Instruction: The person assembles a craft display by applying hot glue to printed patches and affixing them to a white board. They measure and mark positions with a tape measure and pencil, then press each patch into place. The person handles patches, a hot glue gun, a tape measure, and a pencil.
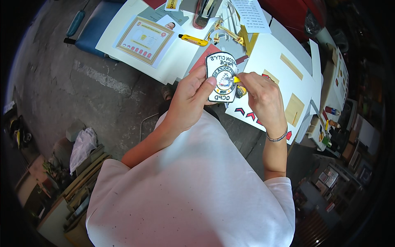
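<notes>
Two hands worked one shield-shaped patch (221, 77): left hand (190, 99) fingers clamped its edge, right hand (263, 96) fingers pinched a small yellow tool (237, 79) against its face. Steady support likely mattered, with light tool pressure.

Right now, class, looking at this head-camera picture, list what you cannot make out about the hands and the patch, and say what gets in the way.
- Head view: the tool in the right hand shows only a yellow tip; the fingers cover the rest.
- The patch has its left edge under the left hand.
- The small round thing beside the patch is too small to identify.
- The patch's back faces away.
</notes>
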